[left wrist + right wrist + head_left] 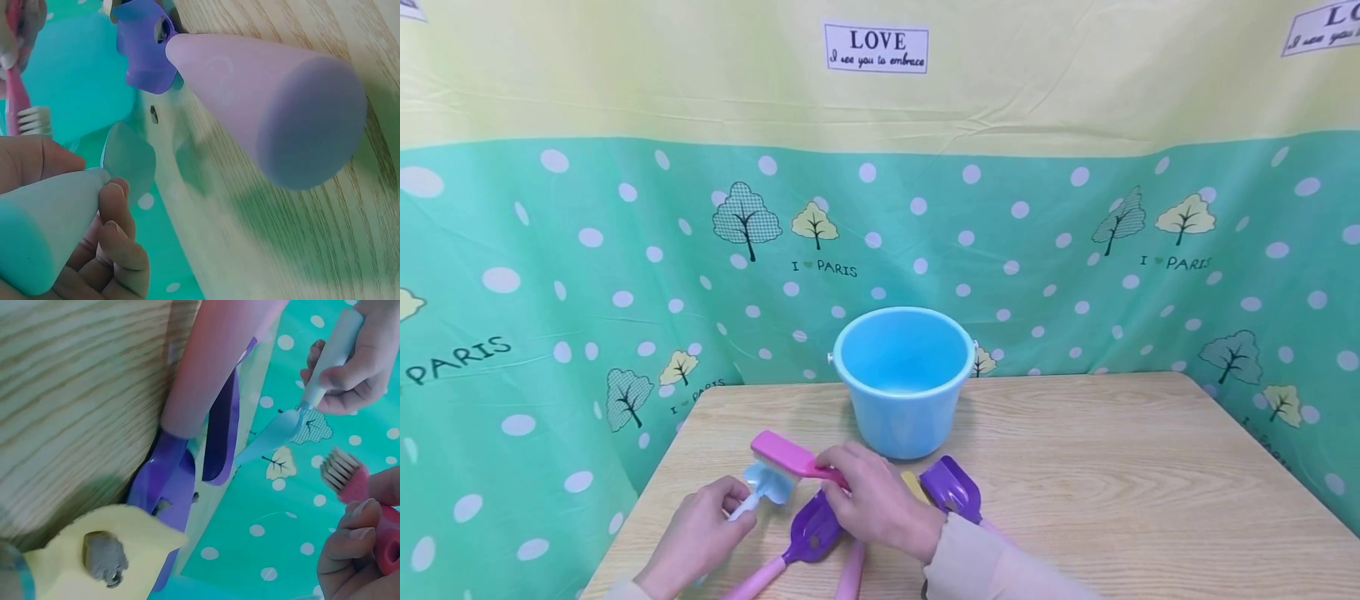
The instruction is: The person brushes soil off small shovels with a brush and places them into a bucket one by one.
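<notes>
My left hand [696,529] grips a small light-blue toy shovel [129,156] by its pale handle, its blade tilted up off the table. A pink brush [786,454] with pale bristles is held in my right hand [880,504], fingers curled round its handle. From the head view the brush overlaps the shovel blade; in the right wrist view the bristles [339,470] show a gap from it. Beneath my hands lies a purple toy shovel [812,529] with a pink handle. Another purple shovel [953,487] rests right of my right hand.
A light-blue bucket [904,421] stands upright behind my hands on the wooden table [1097,483]. Near the purple shovels lies a yellow toy tool [147,528] bearing a grey lump [105,557]. A green dotted curtain [1037,225] hangs behind the table.
</notes>
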`<state>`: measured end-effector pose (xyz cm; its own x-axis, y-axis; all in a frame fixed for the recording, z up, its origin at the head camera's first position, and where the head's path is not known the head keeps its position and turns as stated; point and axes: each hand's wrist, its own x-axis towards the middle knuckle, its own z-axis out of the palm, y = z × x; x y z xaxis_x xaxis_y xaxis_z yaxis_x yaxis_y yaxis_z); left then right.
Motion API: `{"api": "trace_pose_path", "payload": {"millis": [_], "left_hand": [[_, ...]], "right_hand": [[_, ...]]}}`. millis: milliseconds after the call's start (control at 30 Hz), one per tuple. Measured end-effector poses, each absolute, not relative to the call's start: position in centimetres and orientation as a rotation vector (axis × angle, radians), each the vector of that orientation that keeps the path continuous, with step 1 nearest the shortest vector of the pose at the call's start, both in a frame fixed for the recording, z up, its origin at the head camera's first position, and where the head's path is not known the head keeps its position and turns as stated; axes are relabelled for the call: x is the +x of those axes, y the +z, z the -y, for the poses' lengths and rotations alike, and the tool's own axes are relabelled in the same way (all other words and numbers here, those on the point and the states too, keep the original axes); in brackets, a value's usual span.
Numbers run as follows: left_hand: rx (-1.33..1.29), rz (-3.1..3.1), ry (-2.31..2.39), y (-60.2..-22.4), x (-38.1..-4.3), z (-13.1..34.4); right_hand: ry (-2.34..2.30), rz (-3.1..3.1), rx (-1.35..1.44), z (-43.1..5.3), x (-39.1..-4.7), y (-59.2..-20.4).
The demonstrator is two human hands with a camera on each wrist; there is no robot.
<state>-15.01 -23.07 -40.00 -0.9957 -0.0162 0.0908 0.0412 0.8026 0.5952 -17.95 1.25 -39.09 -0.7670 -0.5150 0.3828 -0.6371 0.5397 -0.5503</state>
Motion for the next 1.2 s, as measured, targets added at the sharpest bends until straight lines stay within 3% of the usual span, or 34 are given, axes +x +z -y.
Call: {"api": "trace_pose_path", "payload": {"millis": [467, 1200], "left_hand": [[-0.009, 2.864, -0.996, -40.1, -15.1, 23.0], [-0.024, 2.835, -1.1, -40.0, -14.8, 22.9]], "right_hand": [[0.838, 2.551, 1.122, -0.5, -17.2, -40.2], [0.753, 2.779, 0.865, -1.0, -19.1, -40.6]]}}
